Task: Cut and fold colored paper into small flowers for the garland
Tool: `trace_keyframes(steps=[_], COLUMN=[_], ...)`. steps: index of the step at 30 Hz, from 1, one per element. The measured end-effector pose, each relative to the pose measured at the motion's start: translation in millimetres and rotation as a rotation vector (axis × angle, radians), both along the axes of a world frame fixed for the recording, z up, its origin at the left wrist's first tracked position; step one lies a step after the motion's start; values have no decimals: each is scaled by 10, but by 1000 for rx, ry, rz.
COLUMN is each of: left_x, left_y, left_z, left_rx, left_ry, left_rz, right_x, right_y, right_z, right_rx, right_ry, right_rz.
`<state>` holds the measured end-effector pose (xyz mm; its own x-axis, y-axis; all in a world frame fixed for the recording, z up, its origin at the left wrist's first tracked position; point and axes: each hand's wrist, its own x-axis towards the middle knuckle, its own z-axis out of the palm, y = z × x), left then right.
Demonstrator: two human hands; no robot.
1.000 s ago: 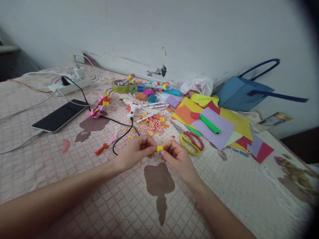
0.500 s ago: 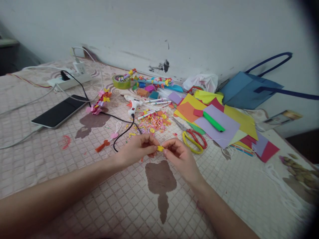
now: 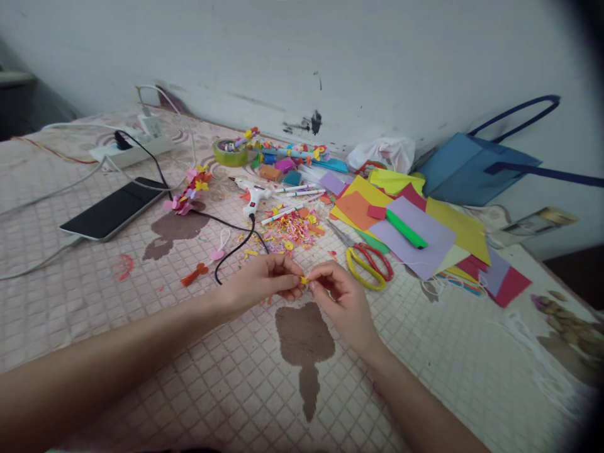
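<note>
Between my fingertips is a small yellow paper piece (image 3: pixel 304 280), mostly covered by them. My left hand (image 3: pixel 267 277) pinches its left side, and my right hand (image 3: pixel 340 296) pinches the right side. Both hands hover over the quilted cloth, above a brown patterned patch (image 3: pixel 304 336). Just beyond my right hand lie scissors (image 3: pixel 368 264) with red and yellow handles. Past the fingers spreads a heap of coloured paper scraps (image 3: pixel 295 229). A white glue gun (image 3: pixel 255 200) with a black cord rests behind the heap. Left of my left hand lies an orange paper tassel (image 3: pixel 194 274).
Coloured sheets (image 3: pixel 415 236) with a green cutter (image 3: pixel 406 229) on top spread to the right. A blue bag (image 3: pixel 476 167) leans against the wall. At left are a tablet (image 3: pixel 113 207), a power strip (image 3: pixel 132 151) and cables. Green tape (image 3: pixel 230 154) stands at the back.
The yellow piece shows smaller between my fingertips, seemingly turned or folded. My hands have barely shifted, and the view has moved slightly.
</note>
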<state>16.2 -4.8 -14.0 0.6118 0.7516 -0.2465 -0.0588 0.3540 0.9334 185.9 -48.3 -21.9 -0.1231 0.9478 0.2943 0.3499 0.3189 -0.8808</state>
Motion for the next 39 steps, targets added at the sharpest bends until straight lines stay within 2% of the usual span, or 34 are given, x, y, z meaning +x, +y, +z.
trace_keyframes(steps=[9, 11, 15, 19, 31, 39], left_x=[-23, -23, -18, -21, -5, -14], left_y=[15, 14, 10, 7, 2, 6], left_z=[-66, -53, -16, -3, -5, 8], left_rx=[31, 53, 133, 216, 131, 160], left_ry=[30, 45, 82, 124, 120, 167], left_rz=[-2, 4, 21, -8, -55, -72], right_x=[-25, -24, -3, 14, -10, -15], right_y=[-10, -10, 1, 16, 20, 13], right_z=[17, 27, 39, 30, 51, 18], right_rx=[93, 54, -149, -259, -363, -408], right_ry=[-48, -10, 112, 67, 125, 210], right_rz=[16, 32, 24, 18, 64, 97])
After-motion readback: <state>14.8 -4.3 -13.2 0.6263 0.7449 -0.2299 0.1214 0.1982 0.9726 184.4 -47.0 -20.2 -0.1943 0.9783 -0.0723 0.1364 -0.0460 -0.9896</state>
